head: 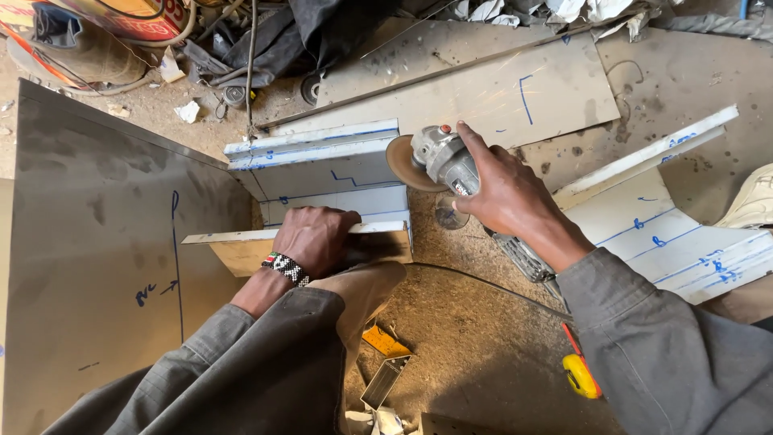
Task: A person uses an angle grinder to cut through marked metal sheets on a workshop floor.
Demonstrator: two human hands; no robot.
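Fingers of right hand (503, 193) grip angle grinder (439, 161); left hand (316, 238) clasps metal strip (378, 229)

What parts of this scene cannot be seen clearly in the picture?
- Head view: the rear of the angle grinder is covered by the right hand and its sleeve.
- Head view: the metal piece is partly hidden under the left hand.
- Head view: the large metal sheet is cut off by the left edge.
- Head view: the tape measure is partly behind the right sleeve.
- Head view: the blue marks on the panels are too small to read.
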